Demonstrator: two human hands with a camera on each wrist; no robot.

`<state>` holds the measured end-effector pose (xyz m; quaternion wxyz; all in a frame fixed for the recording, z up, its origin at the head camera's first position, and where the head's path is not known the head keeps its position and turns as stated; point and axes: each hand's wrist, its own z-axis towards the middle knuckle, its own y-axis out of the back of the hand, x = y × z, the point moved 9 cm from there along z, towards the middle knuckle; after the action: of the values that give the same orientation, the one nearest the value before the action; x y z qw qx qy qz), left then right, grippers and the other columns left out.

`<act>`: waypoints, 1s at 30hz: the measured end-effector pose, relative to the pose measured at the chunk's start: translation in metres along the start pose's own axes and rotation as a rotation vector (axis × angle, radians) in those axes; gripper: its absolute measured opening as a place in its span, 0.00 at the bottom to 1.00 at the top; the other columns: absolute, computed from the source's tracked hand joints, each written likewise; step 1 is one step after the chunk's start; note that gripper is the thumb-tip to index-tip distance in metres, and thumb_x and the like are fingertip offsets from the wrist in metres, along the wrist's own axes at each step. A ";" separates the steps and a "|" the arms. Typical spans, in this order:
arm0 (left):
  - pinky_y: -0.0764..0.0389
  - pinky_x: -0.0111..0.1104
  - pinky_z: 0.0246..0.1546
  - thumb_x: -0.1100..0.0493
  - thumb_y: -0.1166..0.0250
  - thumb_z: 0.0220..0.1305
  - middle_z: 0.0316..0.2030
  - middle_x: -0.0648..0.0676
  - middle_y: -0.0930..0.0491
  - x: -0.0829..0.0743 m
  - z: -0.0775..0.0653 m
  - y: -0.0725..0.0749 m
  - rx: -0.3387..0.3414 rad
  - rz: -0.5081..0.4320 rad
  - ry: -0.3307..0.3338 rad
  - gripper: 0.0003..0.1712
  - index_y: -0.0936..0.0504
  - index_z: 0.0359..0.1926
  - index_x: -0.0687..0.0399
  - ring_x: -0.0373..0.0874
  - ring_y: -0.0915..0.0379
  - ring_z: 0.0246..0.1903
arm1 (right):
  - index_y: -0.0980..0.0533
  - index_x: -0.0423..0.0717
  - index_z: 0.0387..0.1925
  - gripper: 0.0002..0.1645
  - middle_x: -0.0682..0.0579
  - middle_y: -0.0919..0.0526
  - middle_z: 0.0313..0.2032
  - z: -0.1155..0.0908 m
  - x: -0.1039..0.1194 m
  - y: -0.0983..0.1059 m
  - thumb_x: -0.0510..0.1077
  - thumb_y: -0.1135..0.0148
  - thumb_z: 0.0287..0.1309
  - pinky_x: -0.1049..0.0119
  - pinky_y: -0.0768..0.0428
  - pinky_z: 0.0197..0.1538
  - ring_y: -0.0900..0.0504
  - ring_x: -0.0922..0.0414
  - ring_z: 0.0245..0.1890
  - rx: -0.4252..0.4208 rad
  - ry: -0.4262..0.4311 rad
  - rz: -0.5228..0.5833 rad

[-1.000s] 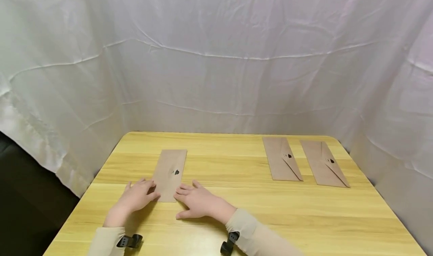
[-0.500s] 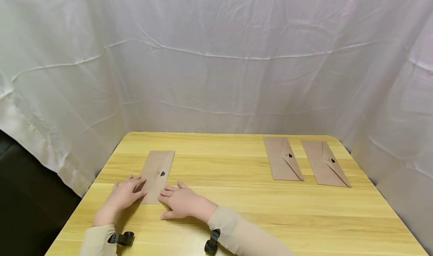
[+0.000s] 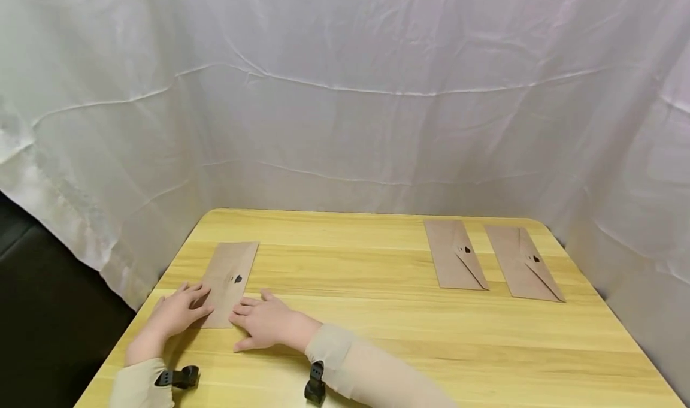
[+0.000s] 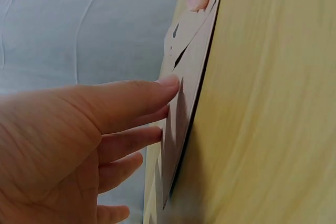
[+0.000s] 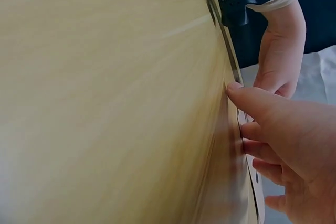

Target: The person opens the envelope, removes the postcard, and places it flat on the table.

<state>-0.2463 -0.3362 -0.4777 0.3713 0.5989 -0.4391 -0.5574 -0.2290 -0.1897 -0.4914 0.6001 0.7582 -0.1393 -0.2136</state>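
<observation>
A flat brown paper envelope [image 3: 221,294] with a small dark mark lies on the left part of the table, its long side running away from me. At its left edge, my left hand [image 3: 171,317] rests with thumb and fingertips on the paper. In the left wrist view, the left thumb [image 4: 167,86] and fingers touch the envelope's surface [image 4: 191,61], their tips apart. My right hand [image 3: 266,323] lies with extended fingers along the near right edge of the same envelope. The right wrist view shows the right thumb [image 5: 234,88] spread away from the fingers.
Two similar envelopes lie side by side at the back right, one nearer the middle [image 3: 453,255] and one farther right [image 3: 520,264], flaps facing up. The wooden table [image 3: 431,336] is enclosed by white curtains [image 3: 345,126]. Something dark [image 3: 48,312] stands beyond its left side.
Both hands have slid leftward across the table, and the envelope between them has moved left with them. The two envelopes at the right have stayed in place.
</observation>
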 end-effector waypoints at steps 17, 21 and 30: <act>0.57 0.76 0.57 0.46 0.39 0.66 0.70 0.74 0.45 0.033 -0.017 0.002 0.000 -0.074 0.059 0.39 0.36 0.68 0.67 0.77 0.61 0.69 | 0.48 0.75 0.73 0.40 0.73 0.48 0.74 0.028 0.024 0.007 0.78 0.67 0.62 0.58 0.48 0.77 0.52 0.70 0.76 0.034 0.056 0.010; 0.58 0.77 0.57 0.48 0.40 0.66 0.70 0.74 0.47 0.032 -0.018 0.001 0.000 -0.091 0.057 0.39 0.37 0.69 0.68 0.76 0.62 0.70 | 0.46 0.74 0.73 0.37 0.74 0.47 0.73 0.036 0.020 0.005 0.75 0.67 0.65 0.57 0.48 0.77 0.52 0.69 0.76 0.014 0.092 0.089; 0.59 0.77 0.57 0.48 0.40 0.67 0.70 0.74 0.47 0.027 -0.019 -0.004 0.000 -0.113 0.054 0.38 0.38 0.69 0.67 0.77 0.63 0.70 | 0.44 0.70 0.73 0.35 0.71 0.44 0.73 0.059 0.001 0.004 0.71 0.66 0.69 0.56 0.45 0.76 0.52 0.67 0.76 -0.051 0.062 0.147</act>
<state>-0.2272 -0.3616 -0.4885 0.3509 0.6376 -0.3944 -0.5611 -0.2572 -0.2417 -0.4988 0.6373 0.7366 -0.1706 -0.1489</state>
